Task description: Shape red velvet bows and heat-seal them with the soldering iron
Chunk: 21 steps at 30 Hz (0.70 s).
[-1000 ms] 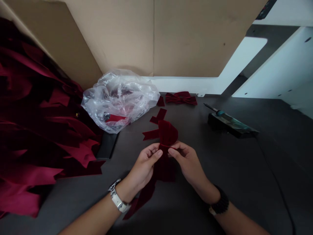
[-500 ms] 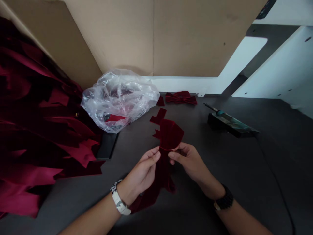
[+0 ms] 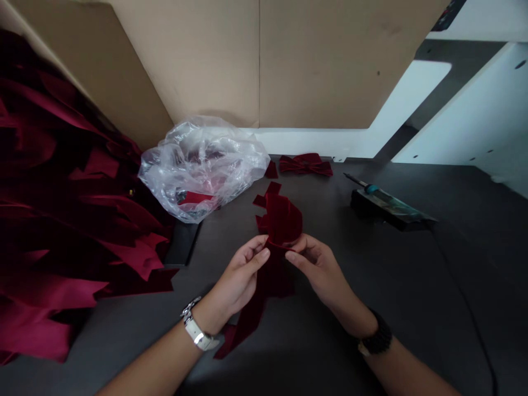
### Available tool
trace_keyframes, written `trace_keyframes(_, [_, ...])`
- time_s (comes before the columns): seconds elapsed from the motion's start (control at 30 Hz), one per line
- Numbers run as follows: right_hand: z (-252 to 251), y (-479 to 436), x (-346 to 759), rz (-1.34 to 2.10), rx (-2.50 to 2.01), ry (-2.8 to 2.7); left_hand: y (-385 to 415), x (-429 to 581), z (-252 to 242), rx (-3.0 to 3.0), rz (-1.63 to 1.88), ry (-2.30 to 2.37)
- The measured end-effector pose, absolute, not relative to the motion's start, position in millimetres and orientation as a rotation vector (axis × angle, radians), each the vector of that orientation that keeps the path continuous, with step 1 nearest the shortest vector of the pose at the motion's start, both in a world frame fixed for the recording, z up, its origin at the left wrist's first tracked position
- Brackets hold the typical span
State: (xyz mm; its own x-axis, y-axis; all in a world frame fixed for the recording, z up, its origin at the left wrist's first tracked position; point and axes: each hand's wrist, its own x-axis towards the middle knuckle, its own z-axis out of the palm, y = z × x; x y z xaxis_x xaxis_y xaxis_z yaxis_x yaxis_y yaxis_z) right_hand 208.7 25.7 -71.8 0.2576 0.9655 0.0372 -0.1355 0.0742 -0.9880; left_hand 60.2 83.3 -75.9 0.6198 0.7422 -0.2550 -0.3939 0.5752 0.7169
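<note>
A dark red velvet ribbon (image 3: 284, 219) is held up between both hands, its upper part folded into a loop and its tails hanging toward me. My left hand (image 3: 240, 275) pinches its left edge between thumb and fingers. On the opposite edge, my right hand (image 3: 317, 265) grips the ribbon in the same way, fingers partly hidden behind the fabric. Just beyond the loop, small red ribbon scraps (image 3: 272, 190) lie on the dark table (image 3: 330, 352).
A heap of red ribbons (image 3: 58, 209) fills the left side. A clear plastic bag (image 3: 206, 159) holds red pieces. Behind lies a red bow (image 3: 306, 164). At right, a soldering-iron-like tool (image 3: 383, 201) rests on a block, its cable running forward. Cardboard (image 3: 264, 66) stands at the back.
Both hands keep hold of the ribbon. Its loop has tilted and shifted slightly left, and the lower tails have spread. My left hand has moved slightly left.
</note>
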Motion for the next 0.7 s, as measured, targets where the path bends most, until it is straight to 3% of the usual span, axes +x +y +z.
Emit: trace_keyframes(0.7, [-79.9, 28.3, 212.5, 1.176, -1.109, -0.948, 82.0, 56.7, -74.3, 0.606, 0.576, 0.482])
